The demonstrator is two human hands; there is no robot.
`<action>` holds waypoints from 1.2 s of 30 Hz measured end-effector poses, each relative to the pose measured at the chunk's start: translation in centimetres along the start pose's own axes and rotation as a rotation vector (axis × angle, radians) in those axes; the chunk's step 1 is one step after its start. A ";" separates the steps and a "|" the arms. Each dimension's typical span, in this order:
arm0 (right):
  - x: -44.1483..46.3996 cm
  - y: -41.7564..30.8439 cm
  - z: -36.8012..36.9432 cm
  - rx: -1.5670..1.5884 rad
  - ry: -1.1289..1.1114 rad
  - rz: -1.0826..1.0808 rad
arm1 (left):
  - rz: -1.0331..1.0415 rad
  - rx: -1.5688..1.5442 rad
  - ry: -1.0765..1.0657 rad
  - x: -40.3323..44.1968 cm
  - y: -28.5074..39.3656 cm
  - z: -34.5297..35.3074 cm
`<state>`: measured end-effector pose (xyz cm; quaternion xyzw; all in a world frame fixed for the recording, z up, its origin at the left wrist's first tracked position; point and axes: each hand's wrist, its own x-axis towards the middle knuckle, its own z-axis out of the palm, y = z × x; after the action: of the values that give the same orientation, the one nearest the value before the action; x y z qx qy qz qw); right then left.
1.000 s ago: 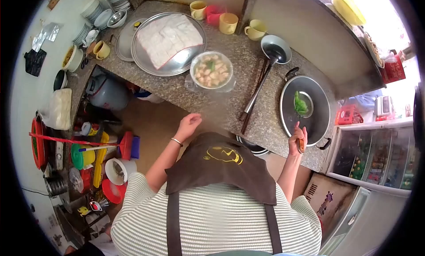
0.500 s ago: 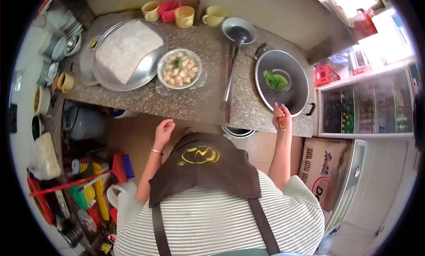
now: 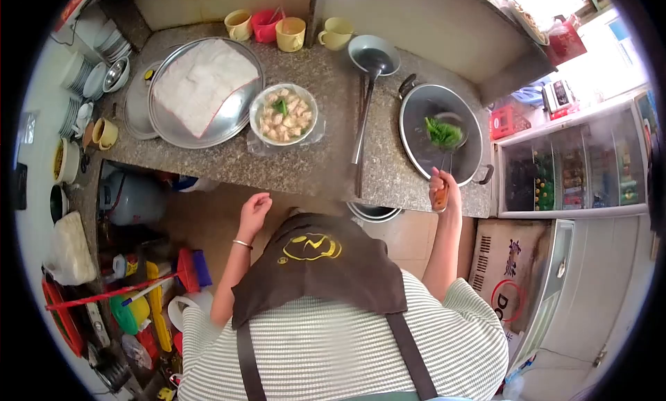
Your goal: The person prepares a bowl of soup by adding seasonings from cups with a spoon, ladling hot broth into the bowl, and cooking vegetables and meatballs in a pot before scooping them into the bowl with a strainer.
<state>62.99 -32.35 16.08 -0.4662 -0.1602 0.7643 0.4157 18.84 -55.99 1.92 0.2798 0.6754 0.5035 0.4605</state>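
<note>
My right hand (image 3: 442, 187) is wrapped round the wooden handle of a strainer (image 3: 441, 200) at the front rim of a large grey pot (image 3: 424, 103). Bright green leafy vegetables (image 3: 444, 132) lie in the strainer's basket, inside the pot. Whether liquid covers the pot's bottom is hard to make out. In front of the counter edge, my left hand (image 3: 256, 212) hangs with its fingers curled in and nothing visible in them. A bowl (image 3: 313, 125) of pale cubed pieces (image 3: 288, 123) with a green leaf stands on the counter beyond it.
A long-handled ladle (image 3: 375, 54) rests on the counter left of the pot. Farther left is a round metal tray (image 3: 243, 113) under a white cloth (image 3: 201, 82). Cups (image 3: 290, 35) line the back wall. A glass-fronted fridge (image 3: 572, 158) stands at right, above a cardboard box (image 3: 496, 262).
The strainer with the greens has shifted slightly to the right and tilted inside the pot, my right hand turning with it. My left hand stays nearly in place.
</note>
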 end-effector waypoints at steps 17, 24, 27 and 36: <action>-4.8 9.0 16.4 -1.240 -0.415 -0.171 | 0.100 0.121 0.082 -0.6 -1.5 0.2; -3.5 11.2 17.8 -1.544 -0.387 -0.505 | 0.010 0.060 0.176 -3.1 -3.7 -1.5; -2.7 11.5 17.5 -1.589 -0.379 -0.586 | 0.029 0.077 0.188 -3.2 -4.5 -1.7; -3.3 9.2 16.9 -0.882 -0.286 -0.243 | -0.007 0.026 0.138 -1.9 -3.4 -0.9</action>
<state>44.97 -38.02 20.83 -0.4664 -0.5781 0.6258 0.2381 19.08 -59.09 -0.58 0.2480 0.7130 0.5111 0.4109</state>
